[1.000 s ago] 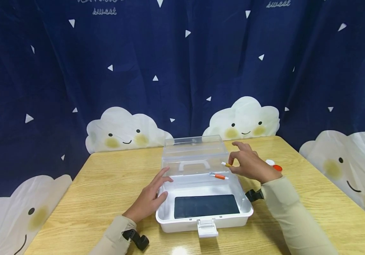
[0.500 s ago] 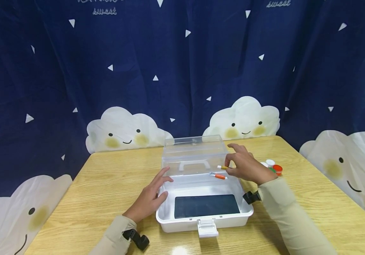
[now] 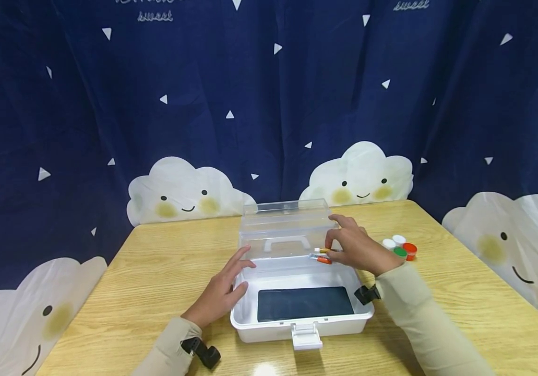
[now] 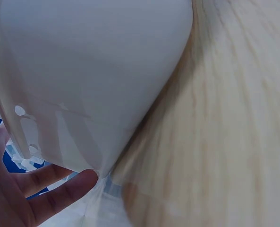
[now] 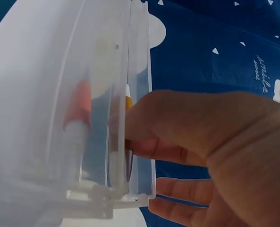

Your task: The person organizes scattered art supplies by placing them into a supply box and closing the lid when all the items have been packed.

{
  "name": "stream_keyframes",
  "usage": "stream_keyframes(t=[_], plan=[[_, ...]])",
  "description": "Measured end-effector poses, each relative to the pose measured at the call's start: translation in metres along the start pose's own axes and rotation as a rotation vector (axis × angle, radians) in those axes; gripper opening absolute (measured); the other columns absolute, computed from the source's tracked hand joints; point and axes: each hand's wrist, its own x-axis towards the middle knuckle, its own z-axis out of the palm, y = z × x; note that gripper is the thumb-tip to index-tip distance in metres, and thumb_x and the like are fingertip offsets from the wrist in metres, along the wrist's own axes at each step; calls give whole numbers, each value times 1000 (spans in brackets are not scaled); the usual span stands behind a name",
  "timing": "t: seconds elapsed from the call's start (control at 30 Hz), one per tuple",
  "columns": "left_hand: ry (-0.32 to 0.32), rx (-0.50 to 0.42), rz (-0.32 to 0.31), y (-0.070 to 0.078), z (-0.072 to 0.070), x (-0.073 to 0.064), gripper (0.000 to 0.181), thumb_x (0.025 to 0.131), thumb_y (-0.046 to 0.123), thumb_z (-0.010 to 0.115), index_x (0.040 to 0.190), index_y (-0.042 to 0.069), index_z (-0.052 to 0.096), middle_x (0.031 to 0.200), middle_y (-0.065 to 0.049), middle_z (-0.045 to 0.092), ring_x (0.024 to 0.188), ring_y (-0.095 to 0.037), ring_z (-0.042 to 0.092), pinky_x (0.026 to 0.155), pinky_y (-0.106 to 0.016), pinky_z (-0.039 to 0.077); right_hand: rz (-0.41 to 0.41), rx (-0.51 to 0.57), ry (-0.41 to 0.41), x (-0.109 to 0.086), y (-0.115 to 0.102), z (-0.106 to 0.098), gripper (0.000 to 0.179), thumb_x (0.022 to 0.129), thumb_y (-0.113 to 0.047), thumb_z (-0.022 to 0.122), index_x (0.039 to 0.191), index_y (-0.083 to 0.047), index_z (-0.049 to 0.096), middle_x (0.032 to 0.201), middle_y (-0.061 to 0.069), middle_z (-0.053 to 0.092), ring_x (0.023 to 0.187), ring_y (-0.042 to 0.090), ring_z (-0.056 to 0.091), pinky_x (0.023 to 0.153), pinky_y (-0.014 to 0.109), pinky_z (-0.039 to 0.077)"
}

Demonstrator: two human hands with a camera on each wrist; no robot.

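Note:
A white plastic storage box [image 3: 318,328] with a clear raised lid [image 3: 292,222] stands open on the table. My right hand [image 3: 355,248] pinches a small yellow tube with a white end [image 3: 319,250] over the back part of the box. Just below it lies an orange tube [image 3: 323,259], seen through clear plastic in the right wrist view. My left hand [image 3: 222,295] rests at the box's left side with fingers spread. In the left wrist view its fingertips [image 4: 85,179] touch the box near the corner.
Several small jars with white [image 3: 398,240], green [image 3: 399,252] and red [image 3: 409,249] lids stand right of the box. A dark panel [image 3: 303,304] lies in the box bottom. The latch [image 3: 307,338] hangs down in front. A navy curtain [image 3: 203,78] closes off the back.
My right hand has moved left and slightly down with the yellow tube, bringing it close to the orange one. More of the jars now show. The left hand has stayed in place.

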Motion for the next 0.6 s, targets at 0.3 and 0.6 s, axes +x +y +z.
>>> stream_keyframes(t=[0.3,0.6], plan=[[-5,1,-7,1,-1,0,41,93,10,56,127,32,50,159,5,22,49,-3,33,52,-25,41,-11,-5,-4,0,-4,2,12,77,-21,79,74,-24,68,145,23,39,132,45,30,94,65,36],[-3,11,-11,1,-1,0,38,94,13,55,126,34,50,158,16,18,55,-4,41,54,-25,43,-28,-13,-2,-1,-6,4,8,78,-23,78,77,-24,70,144,23,41,128,43,34,92,60,39]])
